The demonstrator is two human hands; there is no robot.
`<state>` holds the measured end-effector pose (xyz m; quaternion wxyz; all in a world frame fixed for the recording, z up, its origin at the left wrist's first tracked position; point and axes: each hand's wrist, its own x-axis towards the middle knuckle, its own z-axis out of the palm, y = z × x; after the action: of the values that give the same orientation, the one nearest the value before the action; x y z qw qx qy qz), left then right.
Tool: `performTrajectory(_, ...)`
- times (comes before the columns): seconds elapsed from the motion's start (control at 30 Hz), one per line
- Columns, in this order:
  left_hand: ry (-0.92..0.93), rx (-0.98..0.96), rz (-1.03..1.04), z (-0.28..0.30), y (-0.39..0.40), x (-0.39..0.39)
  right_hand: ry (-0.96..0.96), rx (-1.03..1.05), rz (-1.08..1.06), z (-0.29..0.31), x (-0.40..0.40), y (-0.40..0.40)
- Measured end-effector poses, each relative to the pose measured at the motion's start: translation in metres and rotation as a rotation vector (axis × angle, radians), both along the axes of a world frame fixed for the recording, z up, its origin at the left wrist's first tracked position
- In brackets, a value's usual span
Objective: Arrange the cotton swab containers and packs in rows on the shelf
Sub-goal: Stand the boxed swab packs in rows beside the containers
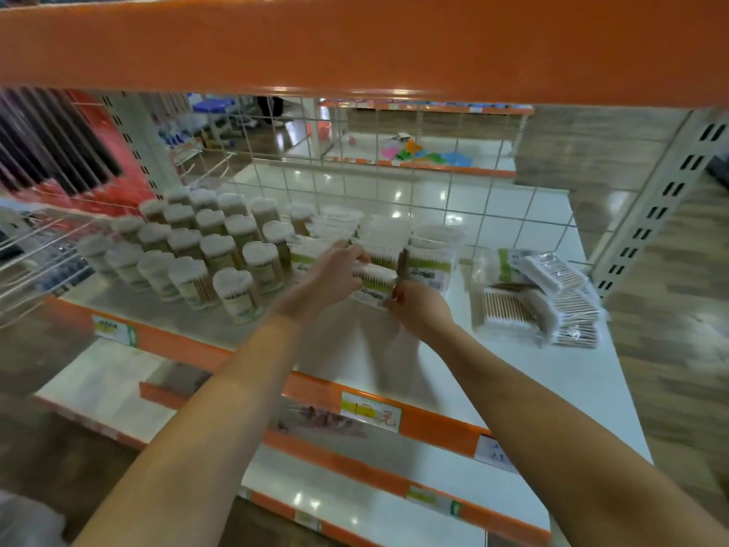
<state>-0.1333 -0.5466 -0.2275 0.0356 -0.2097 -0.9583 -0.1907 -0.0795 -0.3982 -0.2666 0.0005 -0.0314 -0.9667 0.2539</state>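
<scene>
A: Head view, item one?
B: Clear plastic swab box [374, 285], rectangular with a green label, pinched between left hand [335, 276] and right hand [420, 309], above the glossy white shelf [355, 349].

A: Surrounding stock?
B: Heart-topped clear tubs [205, 246] in rows at left; crinkled flat packs [552, 298] piled at right; wire grid [394, 191] behind.

Bare shelf [493, 361] between swab containers [205, 250] and packs [552, 294]; wire grid [394, 183] blocks behind
</scene>
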Motion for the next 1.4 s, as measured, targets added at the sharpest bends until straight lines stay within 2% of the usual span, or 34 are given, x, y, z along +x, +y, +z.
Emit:
performTrajectory(0.2, 0.111, -0.024, 0.022, -0.002, 0.004, -0.005, -0.013, -0.028, -0.032, 0.0, -0.014, -0.001)
performTrajectory(0.67, 0.195, -0.168, 0.047, 0.004, 0.005, -0.009, -0.006, -0.03, -0.017, 0.006, -0.024, 0.011)
performTrajectory(0.93, 0.235, -0.255, 0.074, 0.018, 0.038, -0.004, 0.137, 0.074, -0.03, 0.038, -0.008, 0.057)
performTrajectory(1.17, 0.254, -0.247, -0.016, 0.027, 0.087, 0.014, 0.203, 0.137, -0.103, 0.045, 0.01, 0.098)
performTrajectory(1.4, 0.284, -0.217, -0.116, 0.019, 0.137, 0.033, 0.236, 0.285, -0.102, 0.046, 0.026, 0.14)
